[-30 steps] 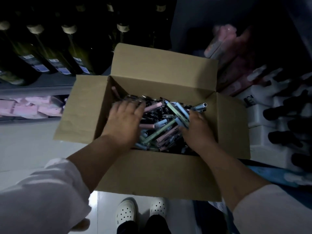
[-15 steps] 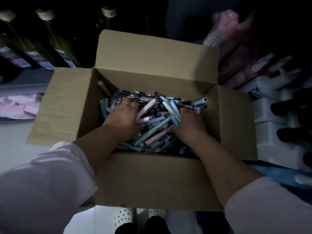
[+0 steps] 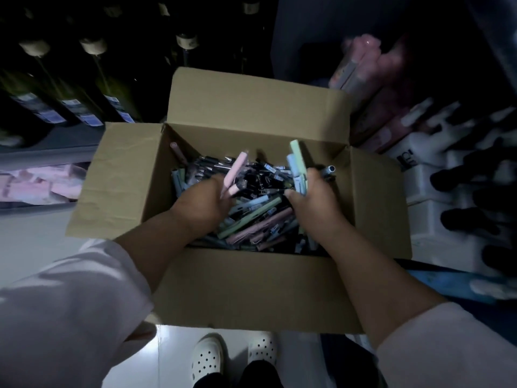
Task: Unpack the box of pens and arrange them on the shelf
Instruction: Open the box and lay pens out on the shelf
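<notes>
**Two handfuls of pens (image 3: 257, 217) over an open box (image 3: 251, 289)**

Both hands are inside the box, above a loose heap of pink, green, blue and dark pens that covers its bottom. The left hand (image 3: 201, 203) has its fingers curled round a pink pen (image 3: 236, 172), which slants up and away from the heap. The right hand (image 3: 313, 200) is clamped on a small bunch, with a green pen (image 3: 297, 154) and a blue pen (image 3: 292, 166) standing nearly upright out of the fist. All four flaps of the box are folded outward. White sleeves (image 3: 70, 312) cover both forearms to just short of the wrists. A shelf (image 3: 47, 155) at the left carries a row of dark bottles (image 3: 72, 107), with pink packs (image 3: 33, 183) on the level below. White shoes (image 3: 207, 357) show on the pale floor (image 3: 173, 359) under the box's near side
</notes>
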Demonstrator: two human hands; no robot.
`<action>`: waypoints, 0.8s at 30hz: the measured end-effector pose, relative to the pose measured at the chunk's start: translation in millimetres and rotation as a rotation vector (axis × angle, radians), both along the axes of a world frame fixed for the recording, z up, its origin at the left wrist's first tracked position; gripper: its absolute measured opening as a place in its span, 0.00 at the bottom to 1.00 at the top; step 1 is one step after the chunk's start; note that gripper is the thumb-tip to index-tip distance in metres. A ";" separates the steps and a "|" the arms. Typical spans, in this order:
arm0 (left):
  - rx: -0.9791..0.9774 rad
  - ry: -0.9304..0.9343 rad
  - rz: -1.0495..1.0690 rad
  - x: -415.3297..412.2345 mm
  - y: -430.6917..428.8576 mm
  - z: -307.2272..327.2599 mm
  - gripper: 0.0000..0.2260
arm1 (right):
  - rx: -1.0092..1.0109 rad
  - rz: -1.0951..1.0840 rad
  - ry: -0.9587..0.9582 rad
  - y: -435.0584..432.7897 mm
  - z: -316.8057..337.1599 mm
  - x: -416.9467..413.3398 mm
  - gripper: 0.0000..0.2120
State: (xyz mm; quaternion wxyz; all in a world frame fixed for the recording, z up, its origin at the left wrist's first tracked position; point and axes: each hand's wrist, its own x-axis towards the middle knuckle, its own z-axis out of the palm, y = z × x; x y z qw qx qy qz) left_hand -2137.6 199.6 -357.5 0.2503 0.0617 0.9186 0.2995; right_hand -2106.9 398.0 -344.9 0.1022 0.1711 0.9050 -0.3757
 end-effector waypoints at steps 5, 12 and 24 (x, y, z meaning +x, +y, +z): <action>0.410 -0.143 0.264 -5.5 6.1 54.2 0.12 | -0.361 -0.198 0.042 -7.8 46.3 -1.5 0.06; 0.661 -0.402 0.360 21.2 23.6 146.9 0.09 | -1.028 -0.516 -0.025 -16.6 142.1 17.8 0.03; 0.828 -0.415 0.260 96.3 53.0 311.9 0.05 | -1.131 -0.456 0.132 -3.5 312.4 107.6 0.10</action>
